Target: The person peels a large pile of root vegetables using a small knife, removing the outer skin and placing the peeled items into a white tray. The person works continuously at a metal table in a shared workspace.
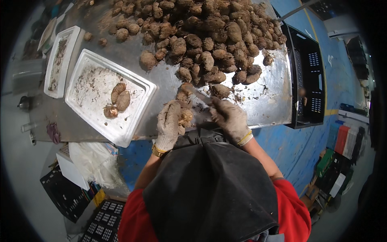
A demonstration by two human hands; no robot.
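Taro corm (186, 117): I am watching the left hand (168, 122) clasping it, the right hand (230, 117) gripping a knife (200, 96).

Head-worn fisheye — downward, fairly near

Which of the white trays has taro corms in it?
The tray nearer the left hand: taro corms lie there, while the farther tray shows only brown debris.

A metal table (258, 113) carries a big heap of brown, hairy tubers (209, 42) beside 2 white trays (139, 114).
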